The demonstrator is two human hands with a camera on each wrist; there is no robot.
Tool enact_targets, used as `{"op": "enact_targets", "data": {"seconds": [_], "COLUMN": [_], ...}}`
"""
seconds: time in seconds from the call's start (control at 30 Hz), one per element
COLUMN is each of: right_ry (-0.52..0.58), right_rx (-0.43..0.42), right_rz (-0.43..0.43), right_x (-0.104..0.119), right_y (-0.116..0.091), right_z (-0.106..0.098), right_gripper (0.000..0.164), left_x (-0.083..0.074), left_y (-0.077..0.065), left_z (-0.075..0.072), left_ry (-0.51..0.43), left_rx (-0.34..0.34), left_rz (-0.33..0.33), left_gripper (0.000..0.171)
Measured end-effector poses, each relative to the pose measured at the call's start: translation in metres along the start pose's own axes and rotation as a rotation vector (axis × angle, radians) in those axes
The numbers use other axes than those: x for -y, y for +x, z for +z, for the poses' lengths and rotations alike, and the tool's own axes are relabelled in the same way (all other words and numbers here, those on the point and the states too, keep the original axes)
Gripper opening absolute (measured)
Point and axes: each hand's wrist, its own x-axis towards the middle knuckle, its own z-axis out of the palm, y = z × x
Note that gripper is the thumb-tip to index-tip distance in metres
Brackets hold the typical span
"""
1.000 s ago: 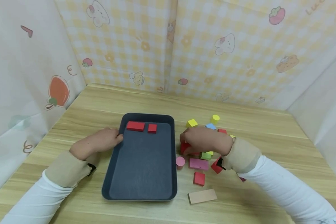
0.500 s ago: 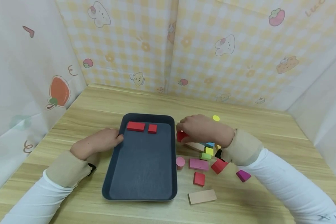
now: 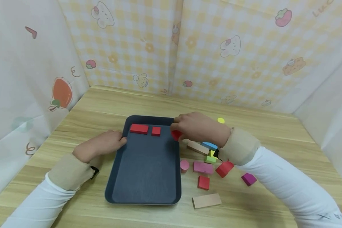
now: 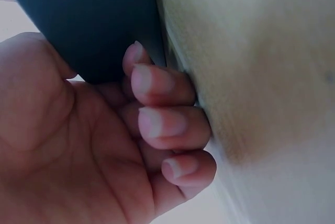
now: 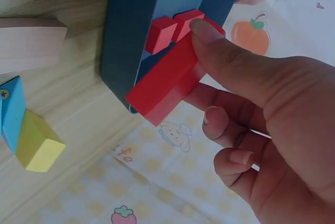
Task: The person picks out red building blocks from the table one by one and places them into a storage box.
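A dark tray [image 3: 143, 171] lies on the table, with a long red block [image 3: 139, 128] and a small red block [image 3: 156, 131] along its far end. At the tray's left wall, my left hand [image 3: 102, 145] grips the rim, thumb over the edge and fingers curled below, as the left wrist view shows. Over the tray's right rim near the far corner, my right hand [image 3: 200, 126] pinches a red oblong block [image 5: 166, 80] between thumb and fingers. In the head view most of that block is hidden behind the fingers.
Right of the tray lie a pink cylinder [image 3: 184, 166], a pink block [image 3: 203, 167], red blocks [image 3: 203, 182], a magenta block [image 3: 249, 179] and a plain wooden block [image 3: 206, 200]. Under the right forearm are blue [image 3: 209, 145] and green [image 3: 210, 159] blocks.
My right hand has picked up the red block from the pile and moved it left and away from me, up to the tray's right rim. The left hand stays on the tray.
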Motion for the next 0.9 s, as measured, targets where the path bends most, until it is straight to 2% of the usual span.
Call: {"op": "enact_targets", "data": {"seconds": [0.2, 0.4, 0.6, 0.9], "right_ry": [-0.089, -0.219, -0.26, -0.26], "right_rx": [0.015, -0.056, -0.056, 0.001], "right_rz": [-0.036, -0.114, -0.146, -0.189], "right_x": [0.003, 0.004, 0.005, 0.007], "right_y": [0.01, 0.017, 0.024, 0.035], "right_z": [0.003, 0.011, 0.018, 0.029], "right_gripper": [0.032, 0.029, 0.028, 0.022], "left_x": [0.0, -0.001, -0.001, 0.0], "left_y": [-0.001, 0.001, 0.0, 0.0], "left_z": [0.0, 0.001, 0.001, 0.0], "left_ry": [-0.008, 0.004, 0.001, -0.002], "left_rx": [0.0, -0.013, -0.01, 0.003], "left_rz": [-0.004, 0.006, 0.005, -0.008], "left_gripper": [0.037, 0.036, 0.036, 0.035]}}
